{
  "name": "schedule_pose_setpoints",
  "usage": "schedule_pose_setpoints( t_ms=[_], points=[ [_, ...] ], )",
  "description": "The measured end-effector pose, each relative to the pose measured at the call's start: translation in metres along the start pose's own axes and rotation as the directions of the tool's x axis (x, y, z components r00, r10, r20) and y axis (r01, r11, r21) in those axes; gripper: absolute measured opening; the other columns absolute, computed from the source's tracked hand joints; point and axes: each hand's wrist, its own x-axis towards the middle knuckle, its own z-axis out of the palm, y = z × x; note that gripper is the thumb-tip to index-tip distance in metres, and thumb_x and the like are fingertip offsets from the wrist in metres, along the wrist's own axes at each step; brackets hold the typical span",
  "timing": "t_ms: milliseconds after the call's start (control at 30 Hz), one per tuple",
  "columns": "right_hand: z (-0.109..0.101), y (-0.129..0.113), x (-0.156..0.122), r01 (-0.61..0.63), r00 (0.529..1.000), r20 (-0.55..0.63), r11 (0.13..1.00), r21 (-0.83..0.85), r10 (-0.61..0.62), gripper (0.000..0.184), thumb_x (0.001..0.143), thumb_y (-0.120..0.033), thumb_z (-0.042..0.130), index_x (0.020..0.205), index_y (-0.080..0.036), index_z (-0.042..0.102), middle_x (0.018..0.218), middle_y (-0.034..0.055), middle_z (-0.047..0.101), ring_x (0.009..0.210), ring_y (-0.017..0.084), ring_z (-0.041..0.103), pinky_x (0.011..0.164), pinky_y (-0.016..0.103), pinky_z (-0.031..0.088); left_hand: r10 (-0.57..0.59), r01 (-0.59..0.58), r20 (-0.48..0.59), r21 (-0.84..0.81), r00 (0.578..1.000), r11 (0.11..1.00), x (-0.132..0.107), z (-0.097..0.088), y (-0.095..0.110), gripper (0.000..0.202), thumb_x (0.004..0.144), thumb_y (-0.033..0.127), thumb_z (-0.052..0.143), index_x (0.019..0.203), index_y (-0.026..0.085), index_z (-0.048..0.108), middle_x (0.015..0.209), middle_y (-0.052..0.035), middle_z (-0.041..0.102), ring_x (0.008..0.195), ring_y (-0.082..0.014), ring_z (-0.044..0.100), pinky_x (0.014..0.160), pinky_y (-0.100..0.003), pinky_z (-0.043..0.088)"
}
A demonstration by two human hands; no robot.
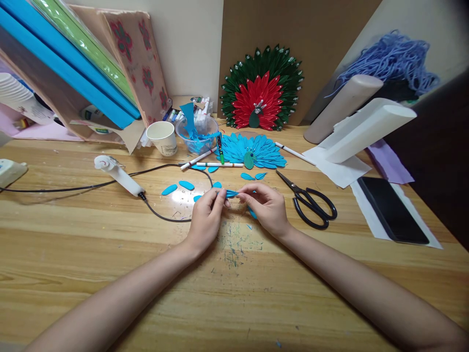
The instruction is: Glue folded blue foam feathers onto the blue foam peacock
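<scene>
Mid-frame: bright blue petal (231, 194), blue feathered fan (269, 150) above. Upper centre: red-and-green fan (261, 90), silver-dotted rim (229, 76). Upper left: pink panel (138, 57), red flowers (121, 39).

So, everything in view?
held petal: 1+, blue, between hands
loose petals: several, blue, middle
small peacock: 1, blue, middle
big peacock: 1, green/red, back
scissors: 1, black, right
phone: 1, black, right
corded tool: 1, white, left
cup: 1, white, rear
bowl: 1, clear, beside cup
scraps: several, blue, in bowl
markers: many, mostly white, rear
board: 1, brown, back
rolls: 2, pale, right
yarn: bundle, blue, right
sheet: 1, purple, right
paper: several, white, right
rack: 1, pink, left
cup stack: 1, white, left
box: 1, white, left
table: 1, wood, underneath
left hand: 1, bare, centre
right hand: 1, bare, centre
</scene>
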Motion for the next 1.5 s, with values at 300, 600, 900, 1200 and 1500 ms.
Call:
schedule_pose_setpoints(
  t_ms=[300,600,900,1200,1500],
  points=[
    [-0.0002,0.0014,-0.0016,0.006,1.000,0.012,1.000,-0.016,-0.006,0.010,0.079,-0.028,0.064,0.080,-0.018,0.064,0.078,0.0019,0.063,0.070,0.012,0.061,0.066,0.026,0.053,0.001,-0.001,-0.001,-0.002,1.000,1.000,0.0002,0.0000,-0.0002,0.034,0.091,0.037,0.041,0.066,0.017,0.051,0.067,0.0012,0.055,0.066,-0.0111,0.051,0.063,-0.022,0.037],
    [0.0003,-0.0015,-0.0011,0.008,0.999,0.040,1.000,-0.017,-0.007,0.009,0.081,-0.027,0.062,0.080,-0.018,0.062,0.078,0.0015,0.062,0.069,0.012,0.060,0.065,0.025,0.053,0.011,-0.011,-0.008,0.006,1.000,1.000,-0.0005,0.0000,0.0005,0.034,0.091,0.037,0.041,0.065,0.017,0.050,0.065,0.0016,0.054,0.065,-0.0110,0.051,0.062,-0.022,0.036],
    [0.0000,-0.0007,-0.0018,0.015,0.999,0.040,1.000,-0.027,-0.014,0.010,0.081,-0.028,0.061,0.081,-0.018,0.062,0.080,0.0022,0.063,0.071,0.013,0.061,0.067,0.026,0.053,0.017,-0.017,-0.013,0.002,1.000,1.000,-0.0013,0.0003,0.0004,0.035,0.091,0.038,0.040,0.065,0.017,0.050,0.066,0.0006,0.054,0.065,-0.0121,0.050,0.063,-0.024,0.037],
    [0.0000,-0.0006,-0.0022,0.008,1.000,0.024,0.999,-0.031,-0.007,0.011,0.082,-0.029,0.061,0.083,-0.018,0.062,0.081,0.0026,0.062,0.070,0.013,0.061,0.066,0.027,0.055,0.014,-0.013,-0.033,0.020,0.999,1.000,-0.0006,-0.0011,0.0018,0.035,0.092,0.036,0.038,0.065,0.018,0.049,0.066,0.0005,0.053,0.065,-0.0123,0.050,0.063,-0.023,0.037],
    [0.0000,0.0004,-0.0015,0.046,0.999,-0.012,0.998,0.043,-0.045,0.010,0.079,-0.026,0.064,0.088,-0.021,0.063,0.084,0.0014,0.062,0.071,0.012,0.060,0.066,0.026,0.055,0.015,-0.015,-0.053,0.000,0.998,1.000,0.0001,-0.0009,0.0027,0.034,0.093,0.035,0.039,0.065,0.017,0.048,0.065,0.0016,0.050,0.064,-0.0112,0.048,0.061,-0.023,0.035]
  ],
)
